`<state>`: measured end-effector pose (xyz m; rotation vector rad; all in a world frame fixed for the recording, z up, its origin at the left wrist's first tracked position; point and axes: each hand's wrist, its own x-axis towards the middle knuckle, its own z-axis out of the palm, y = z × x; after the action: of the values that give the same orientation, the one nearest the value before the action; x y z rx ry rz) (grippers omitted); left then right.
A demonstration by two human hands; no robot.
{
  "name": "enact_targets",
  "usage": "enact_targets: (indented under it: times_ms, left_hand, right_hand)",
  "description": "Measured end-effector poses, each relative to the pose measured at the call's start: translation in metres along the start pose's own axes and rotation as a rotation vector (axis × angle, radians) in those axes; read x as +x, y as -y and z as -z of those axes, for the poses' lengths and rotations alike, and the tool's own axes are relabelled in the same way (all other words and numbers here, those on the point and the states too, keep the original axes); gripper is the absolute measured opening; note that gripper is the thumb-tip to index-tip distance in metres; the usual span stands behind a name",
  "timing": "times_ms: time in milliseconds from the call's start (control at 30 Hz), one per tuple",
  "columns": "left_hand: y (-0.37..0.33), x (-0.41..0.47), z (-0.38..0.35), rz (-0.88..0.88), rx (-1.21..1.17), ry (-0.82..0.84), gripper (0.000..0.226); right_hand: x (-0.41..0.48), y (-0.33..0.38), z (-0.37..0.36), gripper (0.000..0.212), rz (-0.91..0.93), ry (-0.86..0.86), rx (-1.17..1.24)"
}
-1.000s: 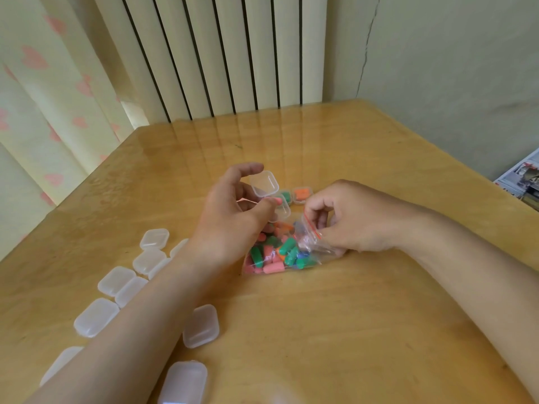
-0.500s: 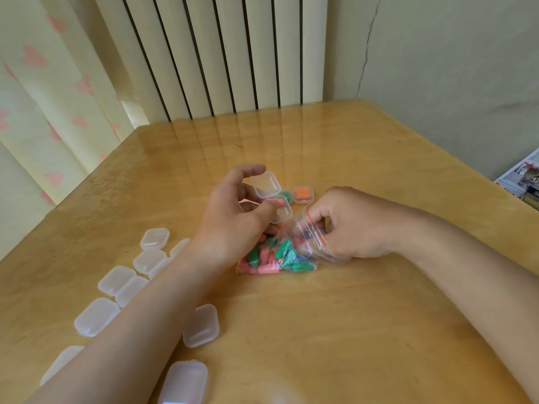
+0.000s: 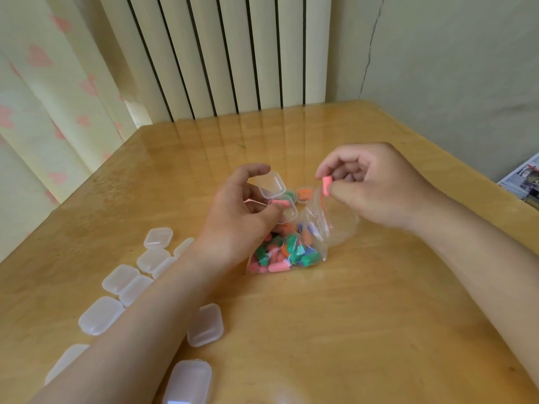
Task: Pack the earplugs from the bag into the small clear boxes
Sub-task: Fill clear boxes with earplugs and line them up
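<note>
A clear zip bag [image 3: 294, 249] of pink, green, orange and blue earplugs lies mid-table, its mouth open toward the right. My left hand [image 3: 239, 211] holds a small clear box [image 3: 278, 199] with its lid hinged up; a pink earplug [image 3: 280, 203] lies in it. My right hand [image 3: 376, 185] is raised above the bag's mouth and pinches a pink earplug [image 3: 326, 186] between thumb and forefinger. Behind the open box sit two closed boxes, one with an orange earplug [image 3: 304, 195] and one with a green earplug [image 3: 289, 196].
Several closed clear boxes [image 3: 125, 278] lie scattered at the left, with more near my left forearm [image 3: 205, 325] and at the front edge [image 3: 188, 383]. The wooden table [image 3: 350, 316] meets a wall and vertical blinds behind. Printed papers [image 3: 522, 182] lie beyond the right edge.
My right hand has pulled out of the bag and lifted up and to the right with a pink earplug. The bag shifted slightly. The left hand kept holding the open box.
</note>
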<state>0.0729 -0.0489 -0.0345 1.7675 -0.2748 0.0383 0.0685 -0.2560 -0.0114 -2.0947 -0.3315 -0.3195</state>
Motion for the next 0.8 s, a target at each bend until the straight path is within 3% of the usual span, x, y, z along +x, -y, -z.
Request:
enact_targets:
  times_ms: [367,600,800]
  left_hand:
    - [-0.003,-0.001,0.0,0.01,-0.08,-0.016,0.049]
    - [-0.011,-0.001,0.001,0.132,-0.555,0.017,0.065]
    - [-0.01,-0.003,-0.005,0.141,-0.621,0.012,0.061]
  right_hand:
    - [-0.01,0.009,-0.016,0.009,0.225,-0.036,0.071]
    - [-0.01,0.0,-0.028,0.006,0.272,-0.117,-0.145]
    - [-0.01,-0.001,-0.032,0.007,0.311,-0.203,-0.165]
